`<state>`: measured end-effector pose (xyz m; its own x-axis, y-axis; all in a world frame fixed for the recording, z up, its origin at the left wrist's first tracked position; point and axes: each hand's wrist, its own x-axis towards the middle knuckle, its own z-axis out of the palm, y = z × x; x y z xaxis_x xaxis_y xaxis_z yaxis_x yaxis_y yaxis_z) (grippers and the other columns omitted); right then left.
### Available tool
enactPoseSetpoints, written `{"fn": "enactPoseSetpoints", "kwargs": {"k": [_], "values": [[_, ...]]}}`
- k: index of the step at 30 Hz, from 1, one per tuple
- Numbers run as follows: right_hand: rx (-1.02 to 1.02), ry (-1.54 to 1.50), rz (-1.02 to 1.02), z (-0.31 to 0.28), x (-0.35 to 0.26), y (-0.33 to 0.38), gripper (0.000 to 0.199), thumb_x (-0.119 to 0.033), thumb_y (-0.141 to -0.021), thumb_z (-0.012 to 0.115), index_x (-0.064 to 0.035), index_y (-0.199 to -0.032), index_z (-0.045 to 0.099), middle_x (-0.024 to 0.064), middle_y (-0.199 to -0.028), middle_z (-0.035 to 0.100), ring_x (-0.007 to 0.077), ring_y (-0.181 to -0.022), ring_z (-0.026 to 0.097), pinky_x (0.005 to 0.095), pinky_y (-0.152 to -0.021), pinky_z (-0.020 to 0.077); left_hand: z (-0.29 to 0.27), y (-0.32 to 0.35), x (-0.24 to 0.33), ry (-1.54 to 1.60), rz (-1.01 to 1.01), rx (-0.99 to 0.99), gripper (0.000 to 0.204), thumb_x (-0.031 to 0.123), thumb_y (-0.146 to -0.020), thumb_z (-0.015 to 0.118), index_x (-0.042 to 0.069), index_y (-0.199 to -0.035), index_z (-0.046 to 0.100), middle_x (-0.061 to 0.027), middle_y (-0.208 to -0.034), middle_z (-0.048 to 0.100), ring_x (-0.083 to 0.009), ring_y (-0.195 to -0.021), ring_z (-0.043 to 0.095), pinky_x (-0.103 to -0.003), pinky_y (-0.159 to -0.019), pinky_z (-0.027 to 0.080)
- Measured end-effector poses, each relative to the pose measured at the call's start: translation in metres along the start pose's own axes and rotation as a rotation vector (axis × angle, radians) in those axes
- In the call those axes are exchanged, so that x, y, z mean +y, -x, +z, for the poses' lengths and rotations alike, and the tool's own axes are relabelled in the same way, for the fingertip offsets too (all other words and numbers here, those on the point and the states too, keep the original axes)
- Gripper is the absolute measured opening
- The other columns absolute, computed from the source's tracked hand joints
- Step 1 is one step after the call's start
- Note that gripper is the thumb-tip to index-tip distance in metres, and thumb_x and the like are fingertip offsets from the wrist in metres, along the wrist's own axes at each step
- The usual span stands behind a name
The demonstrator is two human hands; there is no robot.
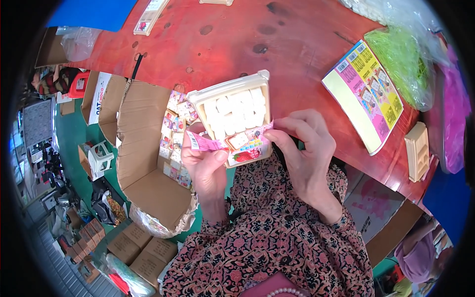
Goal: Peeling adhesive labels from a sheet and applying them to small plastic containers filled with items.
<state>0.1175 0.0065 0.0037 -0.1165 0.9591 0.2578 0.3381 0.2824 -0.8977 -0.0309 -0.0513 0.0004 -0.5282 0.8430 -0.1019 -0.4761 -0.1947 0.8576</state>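
Both hands (257, 153) pinch a pink label (217, 142) across the candy tray (232, 114).

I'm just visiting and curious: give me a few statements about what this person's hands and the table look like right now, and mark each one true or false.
1. Both hands hold a cream tray filled with white blocks. True.
2. The left hand and right hand pinch a pink paper strip across the tray's lower edge. True.
3. The table is blue. False: it is red-brown, with dark spots.
4. An open cardboard box with small colourful packs stands at the person's left. True.
5. The printed yellow and pink sheet lies inside the cardboard box. False: it lies on the table, to the right of the hands.
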Motion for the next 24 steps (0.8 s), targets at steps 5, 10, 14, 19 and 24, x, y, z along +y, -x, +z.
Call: {"fn": "enactPoseSetpoints", "kwargs": {"k": [5,10,14,19,24], "values": [[-0.417,-0.68,0.532,-0.015,0.008,0.006,0.015,-0.008,-0.085,0.064,0.0021,-0.096,0.065,0.0011,-0.086,0.064,0.0055,-0.08,0.054,0.0236,-0.068,0.0446,0.001,0.004,0.005,-0.018,-0.017,-0.031,0.054,-0.003,-0.063,0.073,-0.004,-0.113,0.051,-0.0114,-0.097,0.065,-0.0173,-0.088,0.063,-0.033,-0.085,0.049],[-0.501,-0.745,0.435,-0.025,0.008,0.009,0.023,-0.007,-0.084,0.065,0.0028,-0.105,0.062,0.0027,-0.094,0.066,0.0071,-0.087,0.056,0.023,-0.079,0.045,0.003,0.011,0.001,-0.032,-0.094,-0.09,0.055,-0.005,-0.064,0.075,-0.003,-0.113,0.051,-0.01,-0.089,0.066,-0.014,-0.08,0.063,-0.029,-0.078,0.05],[-0.483,-0.774,0.373,-0.031,0.023,0.015,0.02,-0.003,-0.082,0.067,0.0026,-0.101,0.065,0.0049,-0.097,0.066,0.0101,-0.089,0.058,0.0272,-0.081,0.0464,-0.006,0.007,-0.004,-0.059,-0.153,-0.199,0.044,-0.004,-0.061,0.078,-0.003,-0.1,0.057,-0.0093,-0.088,0.066,-0.0125,-0.077,0.062,-0.028,-0.073,0.05],[-0.439,-0.771,-0.004,-0.034,0.032,0.008,0.023,-0.015,-0.075,0.069,0.0017,-0.091,0.07,0.0127,-0.087,0.069,0.0263,-0.088,0.063,0.0344,-0.079,0.0502,0.0,0.001,-0.008,0.068,-0.04,-0.552,0.017,0.01,-0.07,0.074,0.0,-0.072,0.06,-0.0139,-0.078,0.061,-0.028,-0.079,0.058,-0.038,-0.073,0.046],[-0.373,-0.767,-0.091,-0.037,0.033,0.02,0.023,-0.013,-0.068,0.074,0.0011,-0.086,0.07,0.0122,-0.089,0.069,0.0281,-0.085,0.063,0.0359,-0.074,0.0525,-0.003,-0.013,-0.008,-0.004,0.052,-0.809,0.015,0.011,-0.074,0.071,-0.003,-0.075,0.064,-0.012,-0.076,0.059,-0.0269,-0.075,0.056,-0.037,-0.069,0.045]]}}
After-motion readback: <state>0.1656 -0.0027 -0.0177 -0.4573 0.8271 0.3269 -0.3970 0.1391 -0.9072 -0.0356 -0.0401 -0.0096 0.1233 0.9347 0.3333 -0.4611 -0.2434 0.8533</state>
